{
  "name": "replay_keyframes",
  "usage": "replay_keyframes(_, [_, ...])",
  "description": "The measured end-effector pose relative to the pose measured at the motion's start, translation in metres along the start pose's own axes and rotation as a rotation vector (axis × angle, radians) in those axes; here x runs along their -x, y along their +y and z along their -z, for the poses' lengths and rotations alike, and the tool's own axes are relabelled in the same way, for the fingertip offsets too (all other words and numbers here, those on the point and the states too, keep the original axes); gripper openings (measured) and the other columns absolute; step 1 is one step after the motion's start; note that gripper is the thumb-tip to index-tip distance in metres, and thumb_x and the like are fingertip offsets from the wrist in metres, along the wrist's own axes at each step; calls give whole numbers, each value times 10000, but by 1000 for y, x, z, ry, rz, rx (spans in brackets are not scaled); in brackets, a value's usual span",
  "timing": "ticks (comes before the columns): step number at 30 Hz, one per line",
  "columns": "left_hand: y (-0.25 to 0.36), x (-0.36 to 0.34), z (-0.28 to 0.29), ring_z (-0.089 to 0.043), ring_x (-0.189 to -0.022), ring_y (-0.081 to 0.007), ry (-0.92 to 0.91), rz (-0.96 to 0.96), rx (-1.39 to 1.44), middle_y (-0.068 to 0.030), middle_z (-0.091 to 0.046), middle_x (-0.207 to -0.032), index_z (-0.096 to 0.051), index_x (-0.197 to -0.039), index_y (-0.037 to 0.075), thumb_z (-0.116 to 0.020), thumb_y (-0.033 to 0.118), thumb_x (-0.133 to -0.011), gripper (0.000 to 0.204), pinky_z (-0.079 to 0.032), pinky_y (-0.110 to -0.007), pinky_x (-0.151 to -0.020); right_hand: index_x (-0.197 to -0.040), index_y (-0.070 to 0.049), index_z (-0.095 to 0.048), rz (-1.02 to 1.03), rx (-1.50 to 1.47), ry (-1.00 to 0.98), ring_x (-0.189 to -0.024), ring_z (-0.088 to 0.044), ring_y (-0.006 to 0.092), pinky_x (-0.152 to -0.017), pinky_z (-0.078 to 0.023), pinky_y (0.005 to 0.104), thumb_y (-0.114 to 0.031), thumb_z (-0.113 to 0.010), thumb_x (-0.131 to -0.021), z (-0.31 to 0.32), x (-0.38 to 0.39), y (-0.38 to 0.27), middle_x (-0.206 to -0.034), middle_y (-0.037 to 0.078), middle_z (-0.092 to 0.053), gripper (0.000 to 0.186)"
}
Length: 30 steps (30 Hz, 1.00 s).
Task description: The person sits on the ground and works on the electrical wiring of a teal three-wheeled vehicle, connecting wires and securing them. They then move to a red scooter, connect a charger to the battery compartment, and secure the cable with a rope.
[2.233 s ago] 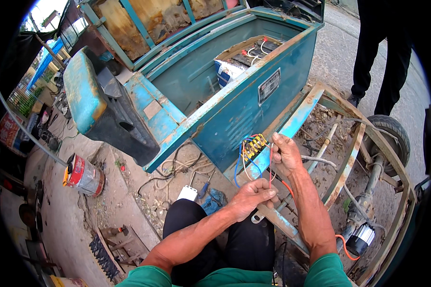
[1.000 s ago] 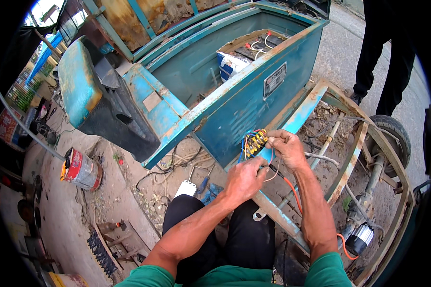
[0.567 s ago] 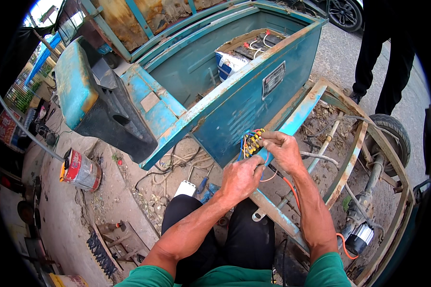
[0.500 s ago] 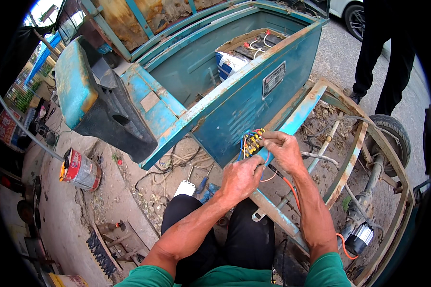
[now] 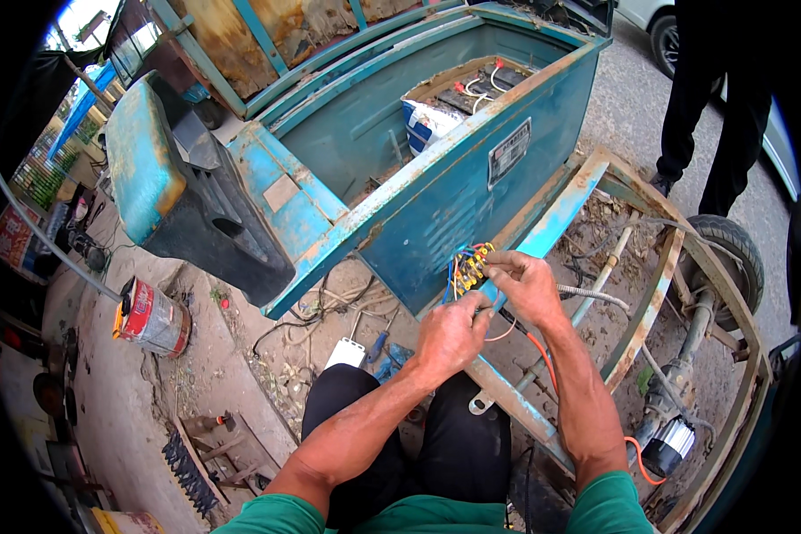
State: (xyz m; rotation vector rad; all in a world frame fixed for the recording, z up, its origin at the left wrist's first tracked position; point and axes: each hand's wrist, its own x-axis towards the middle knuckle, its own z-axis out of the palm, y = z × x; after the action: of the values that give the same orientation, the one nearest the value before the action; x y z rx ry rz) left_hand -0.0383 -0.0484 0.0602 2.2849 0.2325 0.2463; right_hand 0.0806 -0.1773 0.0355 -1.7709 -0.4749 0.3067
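A cluster of yellow-sleeved wire terminals with red, blue and other thin wires (image 5: 472, 271) sits by the blue frame rail (image 5: 550, 230), against the teal metal body. My right hand (image 5: 527, 289) is at its right side, thumb and fingers pinched together. Just below and to the left, my left hand (image 5: 454, 334) is closed with its thumb against the bent fingers, over the rail. Whatever the fingertips hold is too small or hidden to make out. A pale thin wire curves below the hands, and an orange cable (image 5: 543, 356) runs down beside my right forearm.
The teal body holds a battery-like box (image 5: 432, 120) with white leads. A screwdriver (image 5: 377, 345) and a white box (image 5: 345, 353) lie by my knee. At left stands a paint bucket (image 5: 154, 318). A rusty frame with axle, motor (image 5: 669, 447) and wheel (image 5: 730, 258) spans the right. Another person's legs (image 5: 716, 116) stand beyond.
Both hands stay by the terminals with only small finger shifts; the right fingers have edged slightly, showing more of the yellow terminals. At upper right, the white car has moved along.
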Motion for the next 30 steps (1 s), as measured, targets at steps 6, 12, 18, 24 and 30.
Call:
replay_keyframes(6, [-1, -8, 4, -560, -496, -180, 91, 86, 110, -111, -598, -590, -676, -943, 13, -678, 194, -895, 187, -442, -368, -509, -1184, 28, -676, 10, 37, -3, -827, -694, 177, -757, -547, 339, -188, -693, -876, -3, 1, -9, -950, 169, -753, 377])
replay_keyframes(12, [3, -14, 3, -626, -672, -326, 109, 162, 85, -161, -654, -708, -688, -920, 50, -668, 230, -893, 184, -486, -455, -615, -1174, 54, -660, -50, 39, -43, -797, -693, 186, -729, -541, 346, -203, -729, -842, -2, 3, -20, -881, 161, -748, 425])
replay_keyframes(18, [2, -22, -4, -683, -763, -403, 125, 215, 143, -193, -688, -769, -686, -900, 55, -670, 266, -893, 212, -518, -487, -666, -1039, 65, -697, -124, 44, -29, -756, -670, 150, -691, -525, 328, -210, -742, -848, -1, 2, -20, -817, 122, -739, 337])
replay_keyframes(24, [1, -24, -6, -506, -577, -192, 172, 141, 154, -91, -558, -608, -696, -907, 2, -689, 209, -879, 208, -423, -381, -539, -928, 42, -708, -119, -12, -58, -678, -614, 107, -614, -486, 304, -202, -713, -900, 2, -2, -5, -775, 84, -716, 245])
replay_keyframes(30, [-6, -24, -1, -437, -499, -99, 142, 133, 155, -47, -509, -546, -701, -942, -18, -694, 182, -871, 213, -389, -331, -489, -957, 38, -673, -254, -273, -58, -640, -568, 81, -559, -437, 255, -175, -654, -963, 3, -4, -16, -766, 51, -684, 213])
